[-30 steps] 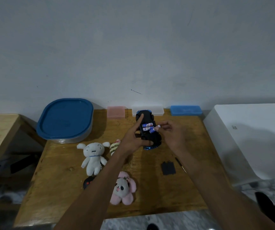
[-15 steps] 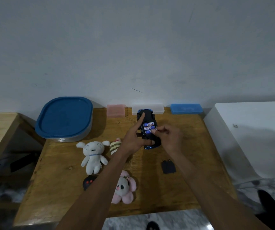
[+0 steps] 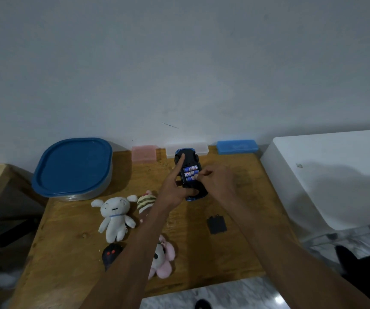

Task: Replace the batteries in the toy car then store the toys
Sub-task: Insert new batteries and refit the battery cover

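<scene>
The blue and black toy car lies upside down on the wooden table, its battery bay open. Blue-and-white batteries sit side by side in the bay. My left hand holds the car, thumb across its side and index finger stretched along the underside. My right hand pinches the right end of the nearest battery with curled fingertips. The black battery cover lies loose on the table below my right hand.
A white plush, a striped plush, a pink plush and a black round toy lie at the left. A blue-lidded container stands back left. Pink, clear and blue boxes line the wall. A white appliance borders the right.
My right hand brought a battery from just right of the car down into the bay beside the other two. My left hand kept its hold on the car.
</scene>
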The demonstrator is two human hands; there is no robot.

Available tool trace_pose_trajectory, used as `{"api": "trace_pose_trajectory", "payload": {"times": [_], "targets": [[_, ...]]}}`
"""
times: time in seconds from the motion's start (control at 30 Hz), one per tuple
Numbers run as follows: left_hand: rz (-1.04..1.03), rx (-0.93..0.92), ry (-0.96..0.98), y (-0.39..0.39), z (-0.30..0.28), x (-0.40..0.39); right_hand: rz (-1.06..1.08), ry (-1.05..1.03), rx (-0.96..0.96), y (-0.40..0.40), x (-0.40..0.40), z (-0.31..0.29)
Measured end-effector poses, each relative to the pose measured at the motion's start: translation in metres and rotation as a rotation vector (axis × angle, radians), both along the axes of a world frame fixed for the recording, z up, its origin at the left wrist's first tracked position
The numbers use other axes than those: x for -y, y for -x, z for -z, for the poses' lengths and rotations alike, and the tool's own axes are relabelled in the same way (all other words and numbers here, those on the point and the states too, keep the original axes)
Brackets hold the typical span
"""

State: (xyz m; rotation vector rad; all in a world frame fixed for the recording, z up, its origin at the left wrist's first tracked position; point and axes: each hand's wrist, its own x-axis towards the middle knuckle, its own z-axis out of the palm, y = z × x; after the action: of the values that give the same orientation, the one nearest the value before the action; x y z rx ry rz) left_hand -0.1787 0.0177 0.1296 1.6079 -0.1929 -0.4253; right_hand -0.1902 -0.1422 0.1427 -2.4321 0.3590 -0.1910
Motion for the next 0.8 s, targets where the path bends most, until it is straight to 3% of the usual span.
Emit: {"api": "trace_pose_trajectory", "payload": {"times": [0.1, 0.17, 0.53, 0.8], "targets": [[0.028, 0.001, -0.035, -0.005, -0.007, 0.000, 0.114, -0.237, 0.083, 0.007, 0.003, 0.002], [0.035, 0.001, -0.062, -0.008, -0.011, 0.001, 0.192, -0.288, 0.096, 0.016, 0.008, 0.009], [0.052, -0.036, -0.091, 0.005, 0.005, 0.008, 0.296, -0.157, -0.393, 0.076, 0.034, 0.076], [0.072, -0.107, -0.075, 0.016, 0.023, 0.009, 0.122, -0.037, -0.393, 0.097, 0.023, 0.098]]}}
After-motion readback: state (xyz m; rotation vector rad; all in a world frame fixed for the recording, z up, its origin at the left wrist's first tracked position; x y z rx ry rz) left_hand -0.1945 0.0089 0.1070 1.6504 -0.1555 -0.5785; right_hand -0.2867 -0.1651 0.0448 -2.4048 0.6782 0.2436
